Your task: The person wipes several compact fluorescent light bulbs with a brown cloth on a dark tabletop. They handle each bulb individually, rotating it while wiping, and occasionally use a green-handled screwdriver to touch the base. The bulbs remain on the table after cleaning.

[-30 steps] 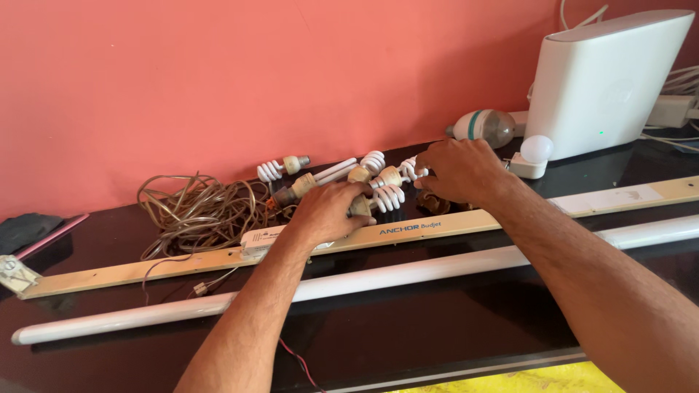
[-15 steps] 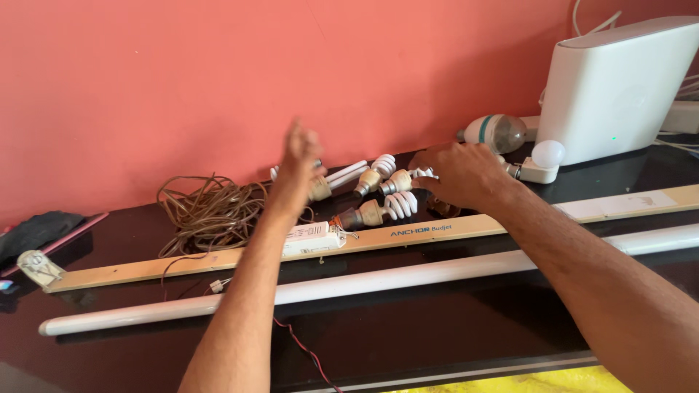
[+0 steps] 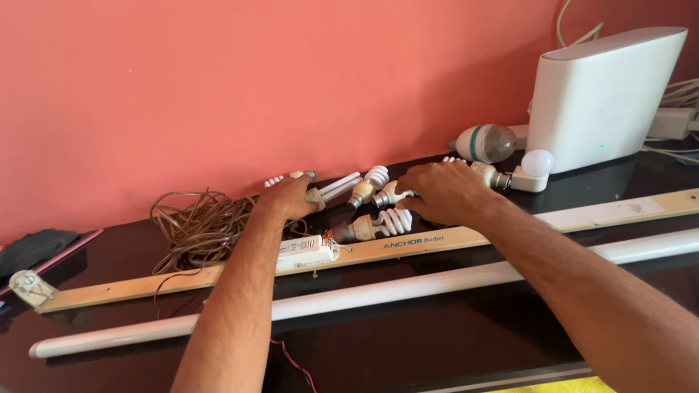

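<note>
White spiral bulbs point(image 3: 378, 218) lie under both hands point(image 3: 364, 196).

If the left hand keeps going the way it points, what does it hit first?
The left hand points toward the wall and already rests on a tube-type lamp; beyond that, probably the red wall, though depth is unclear.

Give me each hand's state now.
Left hand: closed around a lamp bulb.
Right hand: palm down on the spiral bulbs; grip unclear.

White spiral bulbs point(image 3: 393, 220) and white tube point(image 3: 408, 289) on black table point(image 3: 451, 349), coral wall point(image 3: 218, 87).
</note>
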